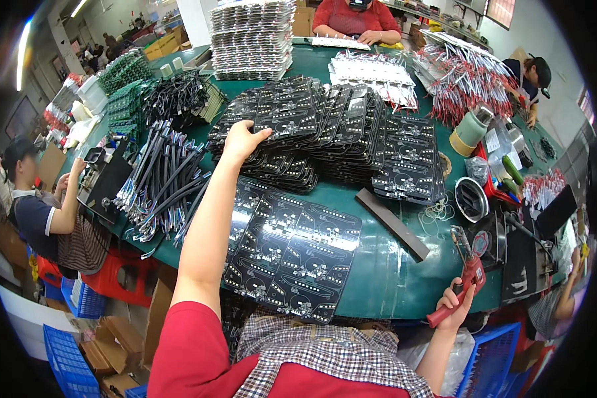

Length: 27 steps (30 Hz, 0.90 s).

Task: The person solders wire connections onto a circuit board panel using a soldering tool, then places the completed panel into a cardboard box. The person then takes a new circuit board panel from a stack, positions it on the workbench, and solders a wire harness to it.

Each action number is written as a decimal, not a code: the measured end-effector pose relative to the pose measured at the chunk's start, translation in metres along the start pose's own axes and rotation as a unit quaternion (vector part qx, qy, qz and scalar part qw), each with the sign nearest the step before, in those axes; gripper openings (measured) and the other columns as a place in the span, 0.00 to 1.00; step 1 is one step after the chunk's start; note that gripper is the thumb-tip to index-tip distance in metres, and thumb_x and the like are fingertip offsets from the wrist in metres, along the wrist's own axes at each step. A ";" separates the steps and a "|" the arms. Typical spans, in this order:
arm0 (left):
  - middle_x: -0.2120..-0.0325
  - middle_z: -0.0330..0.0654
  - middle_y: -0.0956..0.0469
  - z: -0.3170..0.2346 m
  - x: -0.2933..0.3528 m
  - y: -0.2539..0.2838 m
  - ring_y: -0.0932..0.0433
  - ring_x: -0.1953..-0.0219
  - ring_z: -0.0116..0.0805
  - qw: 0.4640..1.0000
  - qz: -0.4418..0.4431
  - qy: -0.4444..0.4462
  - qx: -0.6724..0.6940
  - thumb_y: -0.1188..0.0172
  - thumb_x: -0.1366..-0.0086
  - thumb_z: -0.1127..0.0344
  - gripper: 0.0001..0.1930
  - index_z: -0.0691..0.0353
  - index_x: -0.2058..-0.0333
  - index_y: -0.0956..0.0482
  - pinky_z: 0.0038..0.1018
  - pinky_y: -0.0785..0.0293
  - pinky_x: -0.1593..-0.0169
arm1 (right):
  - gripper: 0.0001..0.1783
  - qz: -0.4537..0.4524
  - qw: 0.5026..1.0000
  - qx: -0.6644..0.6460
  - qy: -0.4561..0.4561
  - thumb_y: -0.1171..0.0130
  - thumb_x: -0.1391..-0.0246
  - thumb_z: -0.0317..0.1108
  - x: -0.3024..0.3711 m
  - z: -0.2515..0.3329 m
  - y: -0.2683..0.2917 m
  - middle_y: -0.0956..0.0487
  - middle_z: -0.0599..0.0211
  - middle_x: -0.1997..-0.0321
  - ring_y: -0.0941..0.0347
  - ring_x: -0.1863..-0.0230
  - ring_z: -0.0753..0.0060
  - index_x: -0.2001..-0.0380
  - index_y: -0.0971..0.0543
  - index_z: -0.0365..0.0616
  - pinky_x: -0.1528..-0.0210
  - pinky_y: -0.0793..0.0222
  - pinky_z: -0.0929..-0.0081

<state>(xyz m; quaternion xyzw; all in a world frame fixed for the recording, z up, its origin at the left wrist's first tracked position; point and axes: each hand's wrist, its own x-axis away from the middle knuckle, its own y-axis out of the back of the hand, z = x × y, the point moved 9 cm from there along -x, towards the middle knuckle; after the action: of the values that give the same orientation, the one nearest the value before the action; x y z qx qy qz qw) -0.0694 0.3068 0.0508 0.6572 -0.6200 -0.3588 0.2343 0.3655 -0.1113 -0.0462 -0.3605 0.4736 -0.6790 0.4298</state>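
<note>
My left hand (pixel 244 140) reaches out to the near left of a tall, uneven stack of black circuit boards (pixel 345 123). Its thumb lies over the edge of a black circuit board (pixel 286 118), and the fingers are closed at that edge, partly hidden. In my right hand (pixel 455 306) is a red soldering gun (pixel 472 272), held by its handle at the right front edge of the table, tip upward. Flat before me lies a black circuit board panel (pixel 298 249) with small white parts and shiny metal spots.
A bundle of dark cables (pixel 162 179) lies left of the panel; a dark bar (pixel 393 224) lies to its right. White boards with red wires (pixel 371 73) sit farther back. Pots and tools crowd the right side around a round metal tin (pixel 471 199). Co-workers sit around the green table (pixel 385 285).
</note>
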 end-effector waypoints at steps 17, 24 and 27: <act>0.68 0.45 0.25 -0.019 -0.001 0.013 0.25 0.69 0.32 0.890 -0.137 0.002 0.434 0.45 0.52 0.82 0.19 0.71 0.58 0.30 0.24 0.28 0.64 | 0.54 0.138 0.872 0.401 0.246 0.43 0.65 0.16 0.028 0.007 -0.151 0.41 0.60 0.43 0.40 0.82 0.84 0.39 0.61 0.53 0.83 0.43 0.91; 0.66 0.39 0.26 -0.035 0.084 0.061 0.27 0.72 0.23 0.837 -0.061 0.041 0.543 0.51 0.45 0.77 0.19 0.67 0.53 0.35 0.18 0.30 0.76 | 0.40 0.066 0.346 0.843 0.407 0.38 0.67 0.25 -0.023 -0.020 -0.133 0.37 0.43 0.52 0.37 0.53 0.40 0.46 0.42 0.40 0.55 0.35 0.62; 0.63 0.40 0.27 -0.032 0.155 0.059 0.26 0.71 0.24 0.790 0.047 0.039 0.610 0.51 0.46 0.78 0.21 0.68 0.52 0.36 0.16 0.31 0.77 | 0.42 0.100 0.335 0.874 0.338 0.37 0.68 0.27 -0.037 -0.039 -0.135 0.35 0.56 0.52 0.30 0.61 0.50 0.45 0.41 0.49 0.66 0.30 0.65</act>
<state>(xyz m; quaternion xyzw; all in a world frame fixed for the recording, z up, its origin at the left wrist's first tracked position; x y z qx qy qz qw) -0.0867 0.1426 0.0873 0.6474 -0.7302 0.1313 -0.1746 0.3117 -0.0398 0.0686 0.5312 -0.2533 -0.7204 0.3670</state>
